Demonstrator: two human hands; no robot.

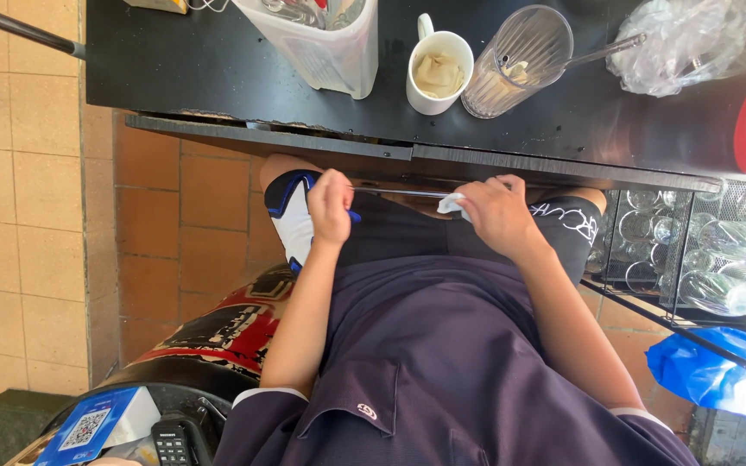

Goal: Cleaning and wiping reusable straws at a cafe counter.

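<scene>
A thin metal rod [403, 192], maybe a long spoon handle or a straw, lies level across my lap just below the near edge of the black counter [218, 69]. Its long axis runs left to right, nearly parallel with that edge. I can't make out either tip, so what kind of utensil it is stays uncertain.

My left hand [330, 205] has its fingers curled together, pinching the left end of the rod. From this hand the rod runs straight off to the right.

My right hand [496, 211] is closed around a small white cloth [452, 204], bunched between thumb and fingers. The cloth meets the rod at its right end and seems to wrap it, though the fold hides the contact itself. From this hand the rod runs left, toward the other hand.

Both hands sit at about the same height, a little apart, with the bare stretch of rod between them. Neither is clearly nearer; each holds its own end.

On the counter, far from me: a white mug [438, 73], just left of a ribbed clear tumbler [515, 60] that leans right with another long metal handle [602, 52] sticking out of it. A white plastic tub [321, 43] stands further left, and crumpled clear plastic [684, 39] lies to the right.

At the right, under the counter, a wire rack [649, 298] holds upturned glasses [718, 259]. A blue plastic bag [710, 371] lies near it. Orange tiled floor [19, 216] on the left.
</scene>
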